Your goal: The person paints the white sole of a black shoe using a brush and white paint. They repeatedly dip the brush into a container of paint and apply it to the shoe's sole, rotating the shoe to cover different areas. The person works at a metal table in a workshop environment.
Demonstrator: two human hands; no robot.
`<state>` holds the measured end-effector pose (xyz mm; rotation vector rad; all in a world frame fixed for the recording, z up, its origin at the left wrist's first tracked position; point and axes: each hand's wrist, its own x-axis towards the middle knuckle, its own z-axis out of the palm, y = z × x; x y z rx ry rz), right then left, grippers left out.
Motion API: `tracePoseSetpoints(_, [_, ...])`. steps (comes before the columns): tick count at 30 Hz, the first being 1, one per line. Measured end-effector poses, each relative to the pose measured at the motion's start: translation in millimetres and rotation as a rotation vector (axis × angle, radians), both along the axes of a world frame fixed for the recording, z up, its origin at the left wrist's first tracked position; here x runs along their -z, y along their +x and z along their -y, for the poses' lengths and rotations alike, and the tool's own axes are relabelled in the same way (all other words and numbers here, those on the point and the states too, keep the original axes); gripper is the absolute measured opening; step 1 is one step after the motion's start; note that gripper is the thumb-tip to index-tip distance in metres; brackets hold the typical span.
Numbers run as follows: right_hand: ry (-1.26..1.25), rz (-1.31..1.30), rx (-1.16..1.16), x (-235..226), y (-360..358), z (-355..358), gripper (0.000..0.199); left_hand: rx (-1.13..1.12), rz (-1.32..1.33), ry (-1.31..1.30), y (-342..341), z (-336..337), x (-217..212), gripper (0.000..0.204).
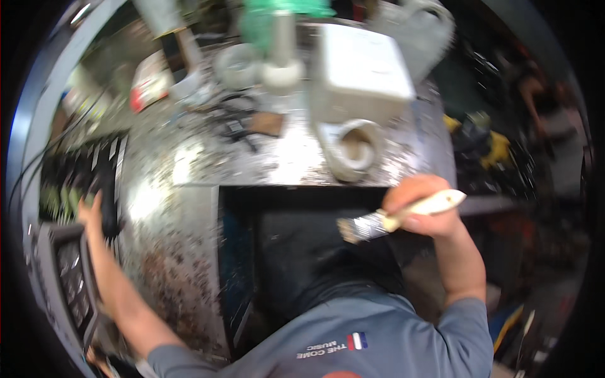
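My right hand [421,188] is closed around the pale handle of a paintbrush [445,201]. The brush lies almost level, its bristles pointing left over the dark gap at the table's front edge. Silvery wrapping covers the brush's neck, and the bristle tip looks tan. Far out to the left, my left hand [90,213] reaches toward a row of dark pieces with green parts [70,189]. Its fingers are apart, and I see nothing held in them; blur hides whether they touch the row.
A stained metal table [151,160] spreads ahead. On it are a white jug-like container [362,69] with a cut opening, a round translucent container [237,66], a dark cable [236,116] and a brown block [267,123]. A grey frame [69,277] stands beside my left forearm.
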<state>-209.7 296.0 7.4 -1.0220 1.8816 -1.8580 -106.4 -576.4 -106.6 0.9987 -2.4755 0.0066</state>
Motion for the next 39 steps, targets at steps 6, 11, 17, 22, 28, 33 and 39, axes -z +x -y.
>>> tracePoseSetpoints(6, [-0.057, 0.123, 0.289, -5, 35, -43, 0.034, 0.071, -0.048, -0.122, 8, -145, -19, 0.066])
tracePoseSetpoints(11, [0.142, -0.084, 0.831, 11, 19, -143, 0.024, 0.219, -0.084, 0.006, 40, -256, -36, 0.053])
tracePoseSetpoints(17, [1.053, -0.876, 0.972, 65, -36, -258, 0.041, 0.475, 0.016, -0.159, 68, -360, -45, 0.039])
tracePoseSetpoints(22, [1.295, -1.101, 0.704, 112, -76, -281, 0.031, 0.559, 0.051, -0.202, 82, -415, -53, 0.036])
tracePoseSetpoints(28, [1.334, -1.191, 0.516, 116, -93, -294, 0.027, 0.657, 0.090, -0.336, 91, -443, -69, 0.033])
tracePoseSetpoints(33, [1.257, -1.219, 0.531, 97, -84, -319, 0.027, 0.692, 0.102, -0.340, 94, -452, -68, 0.031])
tracePoseSetpoints(39, [1.087, -0.814, 0.769, 62, -68, -329, 0.032, 0.702, 0.049, -0.245, 95, -471, -65, 0.030])
